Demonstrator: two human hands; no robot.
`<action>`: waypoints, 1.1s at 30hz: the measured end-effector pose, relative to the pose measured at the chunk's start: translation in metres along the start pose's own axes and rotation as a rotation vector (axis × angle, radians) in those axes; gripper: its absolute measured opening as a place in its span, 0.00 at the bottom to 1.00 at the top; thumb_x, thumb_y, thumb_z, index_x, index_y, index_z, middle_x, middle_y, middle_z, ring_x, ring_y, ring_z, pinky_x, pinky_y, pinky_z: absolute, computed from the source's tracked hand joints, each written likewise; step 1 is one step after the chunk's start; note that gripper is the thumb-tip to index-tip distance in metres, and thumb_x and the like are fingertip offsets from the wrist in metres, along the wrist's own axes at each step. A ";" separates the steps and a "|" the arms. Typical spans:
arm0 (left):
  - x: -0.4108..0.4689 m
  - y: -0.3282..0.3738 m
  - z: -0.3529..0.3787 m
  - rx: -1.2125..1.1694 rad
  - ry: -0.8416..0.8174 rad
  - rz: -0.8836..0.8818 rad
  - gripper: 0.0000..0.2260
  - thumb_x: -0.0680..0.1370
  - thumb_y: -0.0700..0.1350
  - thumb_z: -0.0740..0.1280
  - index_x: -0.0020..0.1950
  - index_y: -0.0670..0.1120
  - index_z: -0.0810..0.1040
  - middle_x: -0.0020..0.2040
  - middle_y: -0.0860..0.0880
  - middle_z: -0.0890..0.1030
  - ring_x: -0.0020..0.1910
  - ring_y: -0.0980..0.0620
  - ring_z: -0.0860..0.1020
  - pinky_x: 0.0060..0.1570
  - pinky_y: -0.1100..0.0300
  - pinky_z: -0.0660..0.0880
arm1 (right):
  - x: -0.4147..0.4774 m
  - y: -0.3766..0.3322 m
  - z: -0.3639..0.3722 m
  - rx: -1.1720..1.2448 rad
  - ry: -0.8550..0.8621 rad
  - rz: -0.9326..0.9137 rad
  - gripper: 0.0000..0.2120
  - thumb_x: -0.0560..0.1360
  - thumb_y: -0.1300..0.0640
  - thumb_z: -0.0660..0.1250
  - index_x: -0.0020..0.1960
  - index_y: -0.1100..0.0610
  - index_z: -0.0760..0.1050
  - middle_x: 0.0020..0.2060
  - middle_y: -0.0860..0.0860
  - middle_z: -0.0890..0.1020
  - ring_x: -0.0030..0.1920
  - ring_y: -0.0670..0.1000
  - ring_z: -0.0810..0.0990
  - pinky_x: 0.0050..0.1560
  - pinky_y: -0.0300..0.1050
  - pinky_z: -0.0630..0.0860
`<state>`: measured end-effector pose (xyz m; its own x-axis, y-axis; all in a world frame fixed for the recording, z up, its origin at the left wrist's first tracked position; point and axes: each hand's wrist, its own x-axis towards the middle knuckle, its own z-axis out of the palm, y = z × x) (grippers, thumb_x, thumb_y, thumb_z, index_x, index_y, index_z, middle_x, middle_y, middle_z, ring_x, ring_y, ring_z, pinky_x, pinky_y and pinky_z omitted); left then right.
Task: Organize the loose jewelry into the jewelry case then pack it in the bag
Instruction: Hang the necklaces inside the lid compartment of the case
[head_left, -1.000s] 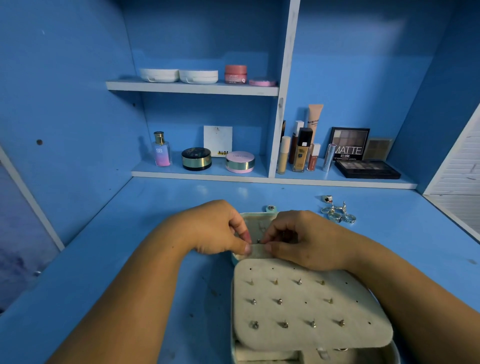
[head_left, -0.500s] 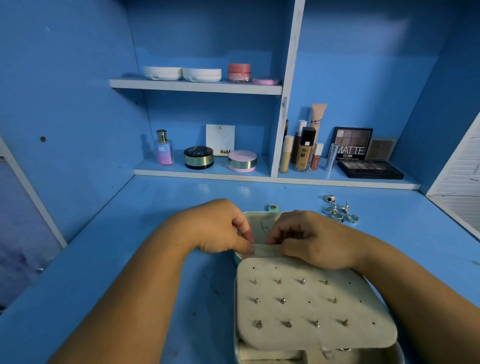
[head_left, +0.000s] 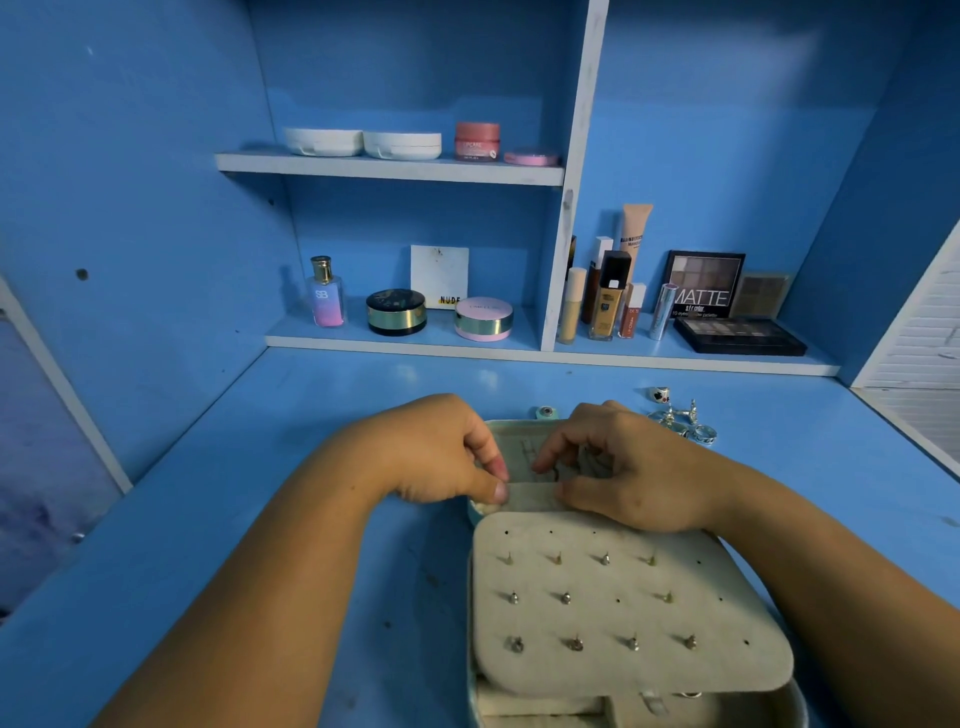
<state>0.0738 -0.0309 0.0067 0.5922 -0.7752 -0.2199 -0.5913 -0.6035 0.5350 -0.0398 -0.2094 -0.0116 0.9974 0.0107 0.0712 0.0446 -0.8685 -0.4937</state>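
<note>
A pale teal jewelry case (head_left: 519, 431) lies open on the blue desk. Its cream earring panel (head_left: 623, 608), studded with several earring posts, is folded toward me over the lower tray. Both hands work at the case's far half. My left hand (head_left: 441, 457) pinches the cream pocket flap (head_left: 530, 499) at its left end. My right hand (head_left: 623, 467) pinches the flap's right end with the thumb, its fingers curled over a thin dark chain (head_left: 558, 470) in the lid. Loose silver rings and earrings (head_left: 680, 418) lie on the desk to the right of the case.
Cosmetics fill the low shelf: a perfume bottle (head_left: 326, 293), round compacts (head_left: 397, 312), foundation bottles (head_left: 608, 301) and eyeshadow palettes (head_left: 737, 335). Jars sit on the upper shelf (head_left: 389, 169). Blue walls close in the desk on both sides. No bag is visible.
The right hand's fingers have spread and lifted from the flap, uncovering the chain in the lid. The left hand keeps its pinch. The view has shifted slightly.
</note>
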 end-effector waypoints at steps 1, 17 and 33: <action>0.000 0.000 0.000 0.003 0.002 0.001 0.04 0.72 0.51 0.75 0.45 0.54 0.84 0.35 0.57 0.74 0.34 0.60 0.72 0.34 0.67 0.67 | 0.000 -0.001 0.000 -0.002 -0.008 -0.020 0.05 0.72 0.52 0.70 0.46 0.43 0.79 0.42 0.38 0.75 0.48 0.37 0.70 0.45 0.32 0.65; 0.006 -0.007 0.005 -0.057 0.066 -0.026 0.14 0.67 0.50 0.79 0.50 0.55 0.81 0.42 0.55 0.73 0.37 0.59 0.73 0.41 0.63 0.71 | -0.001 0.036 -0.027 -0.233 0.152 0.219 0.12 0.73 0.43 0.67 0.55 0.43 0.76 0.48 0.43 0.75 0.50 0.47 0.73 0.52 0.46 0.73; 0.027 -0.010 0.023 -0.135 0.295 0.154 0.16 0.68 0.48 0.77 0.54 0.57 0.79 0.47 0.52 0.73 0.43 0.56 0.74 0.43 0.64 0.71 | -0.003 0.061 -0.043 -0.130 0.333 0.465 0.09 0.76 0.50 0.67 0.41 0.53 0.79 0.37 0.50 0.82 0.39 0.50 0.78 0.40 0.48 0.78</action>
<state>0.0830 -0.0495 -0.0235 0.6460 -0.7560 0.1056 -0.6198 -0.4387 0.6506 -0.0429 -0.2840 -0.0046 0.8381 -0.5242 0.1509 -0.4221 -0.7985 -0.4292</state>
